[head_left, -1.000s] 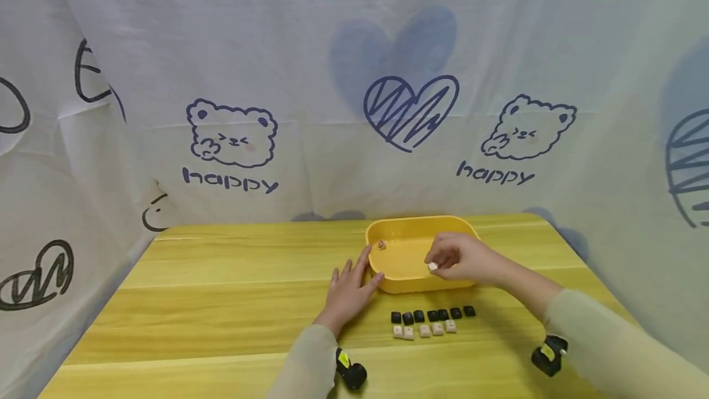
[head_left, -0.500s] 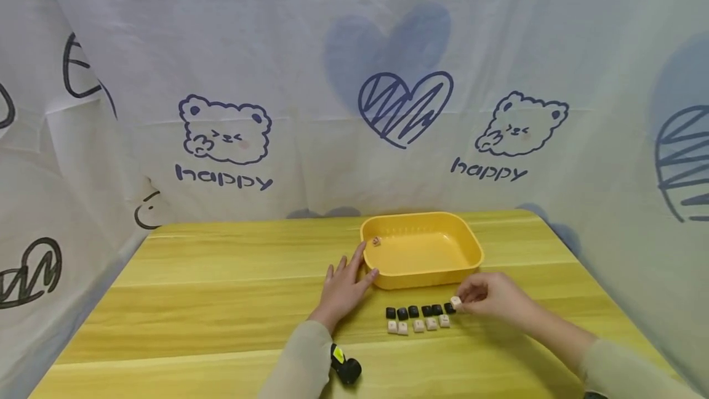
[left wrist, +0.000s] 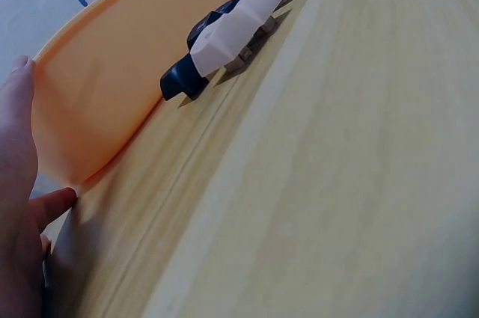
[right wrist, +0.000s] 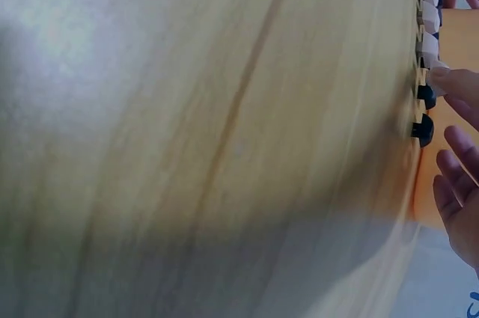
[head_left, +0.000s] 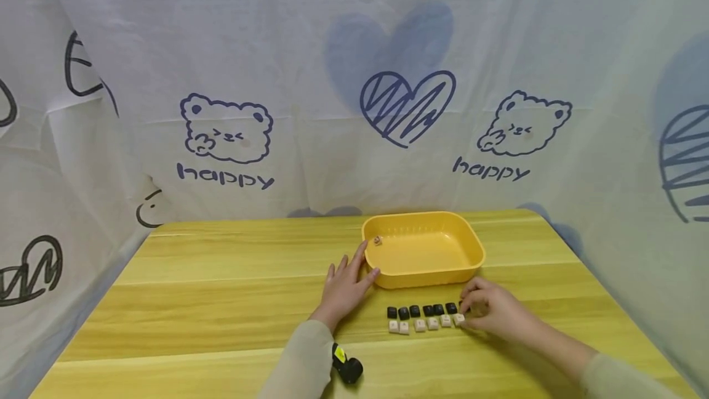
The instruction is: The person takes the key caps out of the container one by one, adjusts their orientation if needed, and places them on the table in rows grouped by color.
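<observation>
My right hand (head_left: 498, 311) pinches a white keycap (head_left: 459, 320) at the right end of a row of white keycaps (head_left: 419, 325). In the right wrist view the thumb (right wrist: 460, 87) lies against that keycap, at the end of the line. Just behind runs a row of black keycaps (head_left: 415, 311), its right end partly hidden by the right hand. My left hand (head_left: 343, 289) rests at the left end of a yellow plastic basin (head_left: 426, 280), fingers spread and fairly straight, thumb at the front rim. A small pinkish keycap (head_left: 377, 241) lies inside the basin, at its left.
The wood-grain table (head_left: 221, 300) extends left and in front of the rows. A printed white cloth (head_left: 316, 140) hangs behind the table and on both sides. A black wrist camera (head_left: 349, 369) is strapped at the left sleeve.
The right hand has come from over the basin to the right and down, carrying a white keycap to the end of the white row. The left hand has stayed at the basin.
</observation>
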A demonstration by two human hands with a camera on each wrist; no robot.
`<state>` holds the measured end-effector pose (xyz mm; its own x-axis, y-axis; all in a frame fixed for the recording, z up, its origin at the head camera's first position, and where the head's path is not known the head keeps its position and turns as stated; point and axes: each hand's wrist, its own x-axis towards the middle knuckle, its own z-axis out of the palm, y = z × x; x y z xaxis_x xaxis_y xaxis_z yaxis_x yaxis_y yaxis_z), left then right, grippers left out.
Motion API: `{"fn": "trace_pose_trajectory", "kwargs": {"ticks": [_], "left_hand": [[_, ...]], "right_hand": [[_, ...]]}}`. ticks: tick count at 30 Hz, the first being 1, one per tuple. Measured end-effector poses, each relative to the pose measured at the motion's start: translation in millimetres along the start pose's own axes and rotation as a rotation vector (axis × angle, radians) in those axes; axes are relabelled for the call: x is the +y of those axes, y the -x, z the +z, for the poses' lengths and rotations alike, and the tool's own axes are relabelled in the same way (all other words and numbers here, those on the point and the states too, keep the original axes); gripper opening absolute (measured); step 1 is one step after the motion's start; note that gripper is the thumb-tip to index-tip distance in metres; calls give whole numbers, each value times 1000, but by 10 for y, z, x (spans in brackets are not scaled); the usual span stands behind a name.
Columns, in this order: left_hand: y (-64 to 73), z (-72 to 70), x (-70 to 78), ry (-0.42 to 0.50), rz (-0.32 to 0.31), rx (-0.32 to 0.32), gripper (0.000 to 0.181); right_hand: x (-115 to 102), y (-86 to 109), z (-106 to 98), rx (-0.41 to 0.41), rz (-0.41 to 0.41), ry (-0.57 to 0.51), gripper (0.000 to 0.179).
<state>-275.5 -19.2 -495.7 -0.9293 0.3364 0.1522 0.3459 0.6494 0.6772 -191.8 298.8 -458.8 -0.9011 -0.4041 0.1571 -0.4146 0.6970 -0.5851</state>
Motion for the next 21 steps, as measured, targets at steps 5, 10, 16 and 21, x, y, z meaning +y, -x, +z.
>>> {"fn": "trace_pose_trajectory", "kwargs": {"ticks": [5, 10, 16, 21], "left_hand": [[4, -6, 13, 4, 5, 2, 71], [-11, -16, 8, 3, 3, 5, 71], [-7, -28, 14, -6, 2, 5, 71], [5, -28, 24, 3, 6, 3, 71]], "right_hand": [[31, -17, 31, 1, -1, 12, 12], [43, -48, 55, -7, -6, 8, 12], [-74, -69, -11, 18, 19, 31, 14], [-294, -243, -151, 67, -37, 35, 14]]}}
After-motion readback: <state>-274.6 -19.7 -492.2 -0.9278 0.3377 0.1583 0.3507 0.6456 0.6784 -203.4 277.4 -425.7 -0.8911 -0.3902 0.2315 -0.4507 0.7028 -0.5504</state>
